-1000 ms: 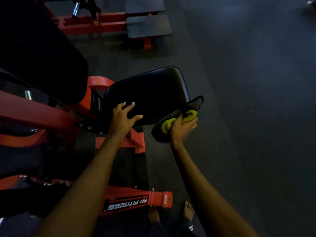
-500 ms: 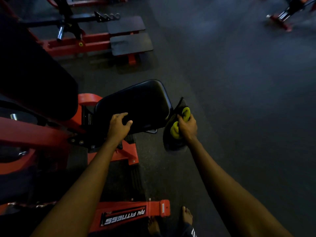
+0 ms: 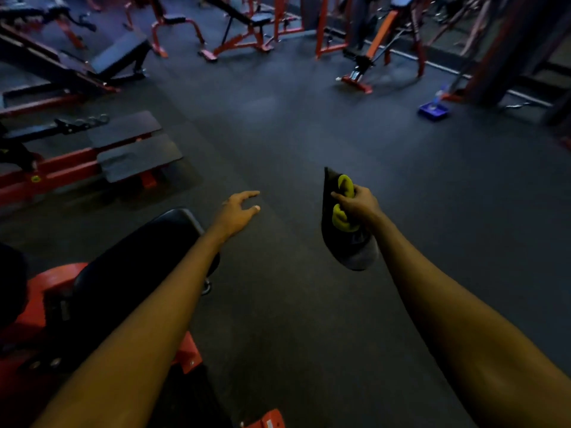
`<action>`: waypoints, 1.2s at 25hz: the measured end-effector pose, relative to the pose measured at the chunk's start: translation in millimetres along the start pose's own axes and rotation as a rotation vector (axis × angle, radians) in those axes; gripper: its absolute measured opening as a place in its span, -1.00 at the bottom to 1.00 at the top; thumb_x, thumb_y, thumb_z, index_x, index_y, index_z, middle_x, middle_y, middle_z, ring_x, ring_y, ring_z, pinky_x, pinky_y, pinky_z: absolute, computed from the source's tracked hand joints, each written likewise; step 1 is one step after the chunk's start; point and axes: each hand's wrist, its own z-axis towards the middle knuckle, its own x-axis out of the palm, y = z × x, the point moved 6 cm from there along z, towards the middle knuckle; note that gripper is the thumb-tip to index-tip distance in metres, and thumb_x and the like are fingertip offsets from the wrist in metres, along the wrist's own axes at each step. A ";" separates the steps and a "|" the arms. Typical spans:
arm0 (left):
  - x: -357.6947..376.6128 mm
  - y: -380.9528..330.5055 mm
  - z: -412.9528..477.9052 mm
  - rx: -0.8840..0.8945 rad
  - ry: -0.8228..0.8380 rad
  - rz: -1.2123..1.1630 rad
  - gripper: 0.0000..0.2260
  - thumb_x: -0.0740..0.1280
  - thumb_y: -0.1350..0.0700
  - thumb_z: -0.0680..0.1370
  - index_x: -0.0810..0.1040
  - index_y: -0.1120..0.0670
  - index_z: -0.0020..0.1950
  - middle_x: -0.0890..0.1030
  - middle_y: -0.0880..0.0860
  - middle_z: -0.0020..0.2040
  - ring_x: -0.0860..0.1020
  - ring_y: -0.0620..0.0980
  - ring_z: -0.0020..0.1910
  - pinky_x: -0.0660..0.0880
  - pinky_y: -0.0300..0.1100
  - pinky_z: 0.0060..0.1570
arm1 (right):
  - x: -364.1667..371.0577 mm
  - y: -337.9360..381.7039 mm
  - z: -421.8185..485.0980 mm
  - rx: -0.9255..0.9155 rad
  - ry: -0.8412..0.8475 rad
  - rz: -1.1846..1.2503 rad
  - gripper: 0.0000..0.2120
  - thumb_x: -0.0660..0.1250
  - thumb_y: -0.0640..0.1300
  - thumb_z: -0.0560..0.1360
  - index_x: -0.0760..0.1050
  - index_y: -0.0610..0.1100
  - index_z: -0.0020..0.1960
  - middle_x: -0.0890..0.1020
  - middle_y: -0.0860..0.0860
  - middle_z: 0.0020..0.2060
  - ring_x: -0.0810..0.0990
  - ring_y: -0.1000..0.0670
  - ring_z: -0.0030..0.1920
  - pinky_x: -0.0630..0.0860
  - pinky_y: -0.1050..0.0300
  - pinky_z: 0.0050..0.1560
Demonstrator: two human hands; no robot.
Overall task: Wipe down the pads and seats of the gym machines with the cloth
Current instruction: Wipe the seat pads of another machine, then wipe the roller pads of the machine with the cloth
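Right hand [image 3: 358, 205] grips the cloth [image 3: 346, 239], fingers curled round it, held in the air above the floor [image 3: 309, 125]; left hand [image 3: 238, 211] hangs empty, fingers spread, just past the black seat [image 3: 145, 254].

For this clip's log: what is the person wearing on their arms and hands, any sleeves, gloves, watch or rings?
The left hand and right hand are ungloved, and the left forearm and right forearm are bare to the frame's bottom edge, with no sleeve in view. No watch or bracelet shows at either wrist. The light is too dim to rule out a thin ring.
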 end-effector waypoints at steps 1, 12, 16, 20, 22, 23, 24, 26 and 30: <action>11.8 -27.4 11.9 0.053 0.013 -0.003 -0.62 0.40 0.16 0.58 0.53 0.08 0.41 0.53 0.10 0.38 0.47 0.07 0.38 0.34 -0.24 0.28 | -33.0 -6.3 2.2 0.000 -0.043 0.015 -0.74 0.42 0.12 0.56 0.51 -0.06 -0.10 0.62 -0.06 -0.25 0.59 -0.08 -0.15 0.44 0.09 -0.13; 197.1 -296.7 62.4 0.416 0.233 -0.052 -0.56 0.38 0.08 0.58 0.46 -0.05 0.47 0.52 0.10 0.39 0.48 0.05 0.37 0.44 -0.03 0.32 | -345.3 -121.7 -28.9 0.136 -0.436 0.010 -0.70 0.46 0.17 0.50 0.55 -0.04 0.03 0.66 -0.08 -0.02 0.62 -0.14 0.04 0.52 0.02 0.03; 264.7 -390.0 58.3 0.563 0.315 -0.059 -0.53 0.40 0.12 0.57 0.46 -0.09 0.47 0.54 0.10 0.38 0.50 0.04 0.36 0.45 0.00 0.34 | -429.3 -165.3 -68.7 0.204 -0.562 -0.008 -0.75 0.45 0.15 0.51 0.51 0.00 -0.12 0.65 -0.06 -0.09 0.62 -0.13 0.01 0.54 0.00 0.03; 327.2 -474.3 51.5 0.674 0.435 -0.066 -0.53 0.38 0.11 0.58 0.43 -0.11 0.49 0.51 0.11 0.40 0.47 0.04 0.39 0.42 -0.01 0.34 | -505.5 -208.1 -117.4 0.289 -0.695 -0.037 -0.75 0.46 0.16 0.50 0.53 0.00 -0.08 0.68 -0.07 -0.07 0.64 -0.13 0.03 0.58 -0.06 0.09; 357.4 -507.9 49.3 0.728 0.485 -0.087 -0.53 0.38 0.09 0.58 0.43 -0.15 0.48 0.51 0.09 0.40 0.46 0.04 0.40 0.43 0.01 0.35 | -534.5 -226.0 -140.4 0.327 -0.743 -0.055 -0.71 0.47 0.17 0.49 0.54 -0.02 0.01 0.67 -0.06 -0.05 0.62 -0.11 0.04 0.57 -0.04 0.10; 374.0 -524.5 46.5 0.756 0.514 -0.095 -0.52 0.38 0.09 0.58 0.43 -0.16 0.48 0.51 0.08 0.40 0.46 0.03 0.40 0.42 0.00 0.36 | -548.6 -235.6 -151.9 0.354 -0.772 -0.060 -0.67 0.48 0.17 0.48 0.54 -0.03 0.08 0.66 -0.06 -0.01 0.62 -0.11 0.06 0.57 -0.06 0.13; 389.4 -541.3 43.7 0.779 0.542 -0.101 -0.52 0.38 0.09 0.58 0.43 -0.17 0.48 0.50 0.06 0.41 0.45 0.03 0.41 0.42 -0.01 0.36 | -561.9 -243.4 -162.6 0.383 -0.799 -0.063 -0.62 0.48 0.17 0.47 0.53 -0.03 0.15 0.65 -0.06 0.03 0.60 -0.11 0.08 0.57 -0.08 0.15; 418.1 -574.9 39.4 0.832 0.586 -0.107 -0.52 0.38 0.09 0.58 0.43 -0.16 0.49 0.49 0.05 0.43 0.44 0.02 0.42 0.40 -0.04 0.36 | -588.0 -256.7 -182.1 0.438 -0.861 -0.070 -0.54 0.48 0.18 0.47 0.49 -0.04 0.24 0.62 -0.07 0.08 0.58 -0.11 0.10 0.55 -0.07 0.15; 460.4 -643.9 42.8 0.954 0.651 -0.107 -0.53 0.37 0.07 0.58 0.43 -0.16 0.48 0.49 0.00 0.44 0.44 0.02 0.41 0.39 -0.05 0.35 | -637.4 -268.9 -206.5 0.500 -0.969 -0.097 -0.54 0.47 0.19 0.48 0.50 -0.04 0.25 0.62 -0.08 0.06 0.59 -0.12 0.08 0.56 -0.05 0.09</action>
